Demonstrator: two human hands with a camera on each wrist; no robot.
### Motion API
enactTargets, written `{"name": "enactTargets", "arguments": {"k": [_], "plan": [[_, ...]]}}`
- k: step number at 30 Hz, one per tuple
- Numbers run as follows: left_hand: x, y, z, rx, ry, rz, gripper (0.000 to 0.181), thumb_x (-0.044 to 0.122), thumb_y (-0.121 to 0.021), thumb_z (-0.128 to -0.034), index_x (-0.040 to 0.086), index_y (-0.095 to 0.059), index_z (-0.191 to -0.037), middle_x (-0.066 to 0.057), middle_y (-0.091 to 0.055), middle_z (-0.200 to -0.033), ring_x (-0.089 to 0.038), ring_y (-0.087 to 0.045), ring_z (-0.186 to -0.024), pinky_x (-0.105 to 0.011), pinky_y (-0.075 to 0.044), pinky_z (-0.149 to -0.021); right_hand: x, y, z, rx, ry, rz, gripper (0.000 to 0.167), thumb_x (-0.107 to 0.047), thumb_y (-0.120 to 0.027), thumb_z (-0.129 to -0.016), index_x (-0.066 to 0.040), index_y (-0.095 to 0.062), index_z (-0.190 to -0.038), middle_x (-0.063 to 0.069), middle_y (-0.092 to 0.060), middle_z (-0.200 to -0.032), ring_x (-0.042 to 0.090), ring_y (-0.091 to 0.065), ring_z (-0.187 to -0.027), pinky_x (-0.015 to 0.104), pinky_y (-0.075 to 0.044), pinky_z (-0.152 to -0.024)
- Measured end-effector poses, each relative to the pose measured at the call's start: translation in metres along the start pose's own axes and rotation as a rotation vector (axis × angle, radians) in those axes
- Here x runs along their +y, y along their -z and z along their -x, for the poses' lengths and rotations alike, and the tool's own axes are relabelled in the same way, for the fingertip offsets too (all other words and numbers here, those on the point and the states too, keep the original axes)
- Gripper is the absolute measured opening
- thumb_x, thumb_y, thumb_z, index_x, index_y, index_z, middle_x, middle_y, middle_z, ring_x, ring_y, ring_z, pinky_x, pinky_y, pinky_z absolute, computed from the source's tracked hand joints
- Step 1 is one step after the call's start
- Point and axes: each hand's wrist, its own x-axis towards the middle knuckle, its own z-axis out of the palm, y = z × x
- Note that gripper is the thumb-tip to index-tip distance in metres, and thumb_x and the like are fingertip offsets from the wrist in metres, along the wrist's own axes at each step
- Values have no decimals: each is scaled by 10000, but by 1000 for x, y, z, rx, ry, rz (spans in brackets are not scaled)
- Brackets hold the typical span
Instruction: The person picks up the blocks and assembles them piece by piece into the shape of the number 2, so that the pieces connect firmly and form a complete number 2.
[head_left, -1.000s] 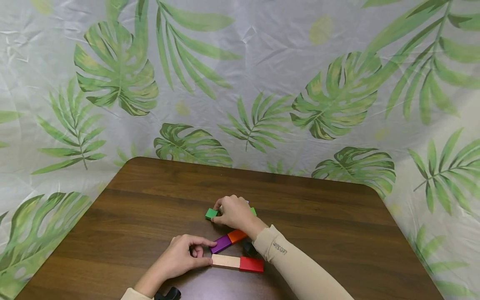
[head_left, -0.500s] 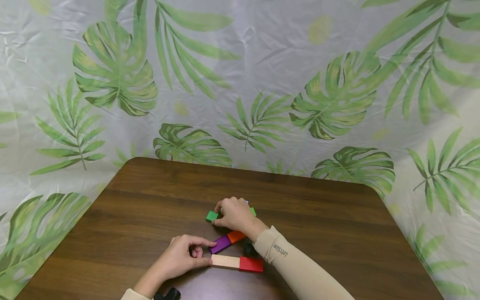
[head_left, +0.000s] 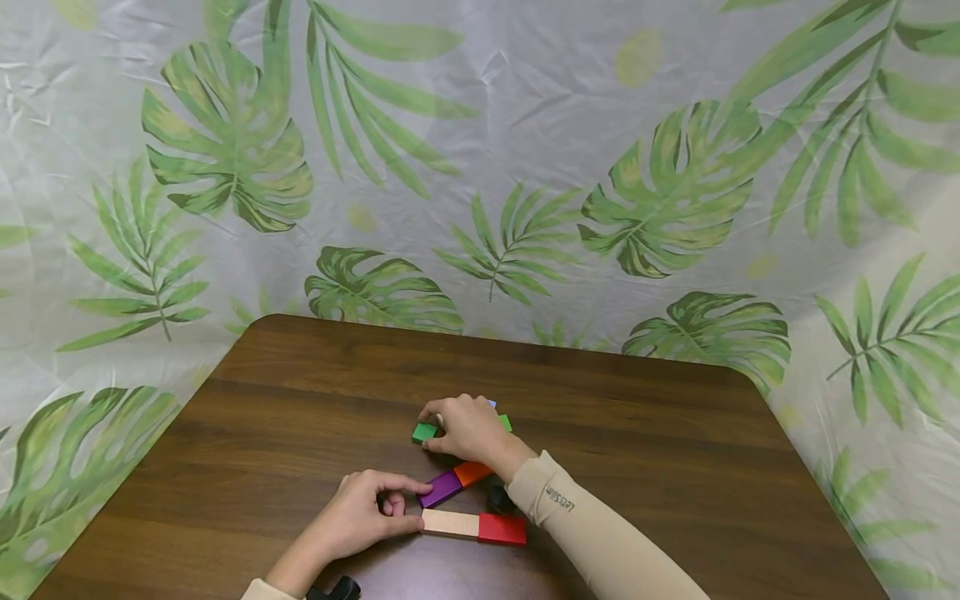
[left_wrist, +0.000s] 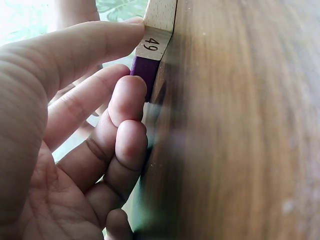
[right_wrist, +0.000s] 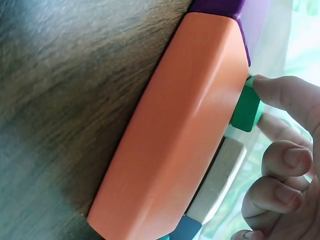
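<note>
In the head view, my left hand [head_left: 367, 512] has its thumb at the left end of a plain wood block [head_left: 450, 523] and its index fingertip on the end of a purple block [head_left: 441, 488]. The plain block's end face bears "49" in the left wrist view. Farther off, my right hand [head_left: 472, 429] pinches a small green block [head_left: 423, 432] between thumb and index finger. An orange block [right_wrist: 170, 130] fills the right wrist view, joined to the purple one. Beyond it lies a pale wood block [right_wrist: 217, 180], hidden by the hand in the head view.
A red block [head_left: 502, 529] continues the plain block's row to the right. Light green [head_left: 506, 422] and pale blue blocks [head_left: 492, 403] peek out past the right hand. The brown wooden table [head_left: 637, 450] ends before a leaf-printed cloth [head_left: 525, 125].
The green block has shifted slightly nearer. My right index finger has reached left, over the green block's far side. The left hand stays where it was.
</note>
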Motion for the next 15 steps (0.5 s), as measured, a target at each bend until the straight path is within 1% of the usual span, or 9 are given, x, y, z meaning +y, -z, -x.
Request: {"name": "enactTargets", "arguments": {"k": [6, 15], "plan": [[0, 0, 0, 1, -7, -3, 339, 330, -938, -820, 268, -844, -1140, 165, -581, -668, 49, -506, -607, -202, -426, -613, 0, 2, 1, -7, -6, -7, 333, -406, -856, -921, -265, -796, -1217, -31, -814, -1072, 149, -722, -885, 308, -521, -758], [0, 0, 1, -4, -6, 6, 337, 327, -937, -823, 261, -844, -1140, 158, -581, -668, 45, -506, -606, -202, -425, -609, 2, 4, 2, -19, -23, -16, 347, -403, -862, -914, -246, -795, -1217, -13, -813, -1095, 174, -740, -929, 318, -521, -770]]}}
